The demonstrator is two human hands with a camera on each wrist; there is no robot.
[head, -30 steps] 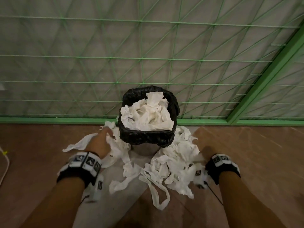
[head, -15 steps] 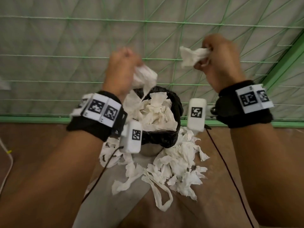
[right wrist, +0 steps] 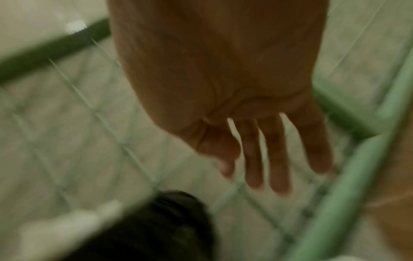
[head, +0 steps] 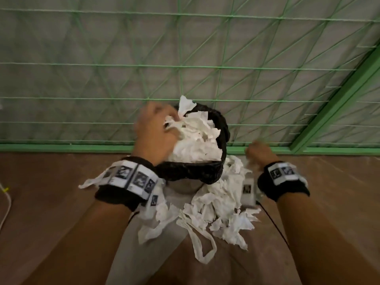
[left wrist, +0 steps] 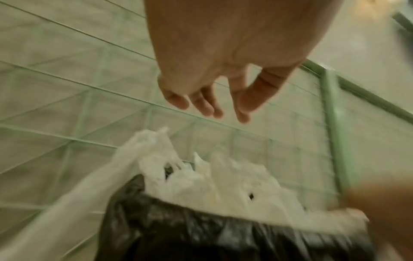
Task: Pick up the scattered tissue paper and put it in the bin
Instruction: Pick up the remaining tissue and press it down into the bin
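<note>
A bin (head: 191,173) lined with a black bag is seen on a brown floor (head: 51,202), against a green wire fence (head: 185,68). The bin is heaped above its rim with white tissue (head: 195,145), and one strip is seen sticking up at the far edge.

The left hand (head: 154,136) is held over the left side of the heap. In the left wrist view the fingers (left wrist: 201,104) are seen loosely extended, a little apart, above the tissue, and nothing is gripped by them. In the head view the hand is blurred, and whether the heap is touched cannot be told.

The right hand (head: 258,154) is held low, to the right of the bin, near the green base rail (head: 61,148). In the right wrist view its fingers (right wrist: 277,159) are shown straight and spread, with nothing held; in the head view the hand is blurred.

More tissue is left on the floor: a pile of torn pieces (head: 224,206) is spread in front of the bin and to its right, just beside the right wrist, with a long loop (head: 200,241) trailing nearest the camera. A strip (head: 92,181) is seen to the left of the bin, partly hidden by the left wristband (head: 131,179). A black band with printed markers is also worn on the right wrist (head: 283,177). A white cord (head: 6,202) is seen at the left edge of the floor
</note>
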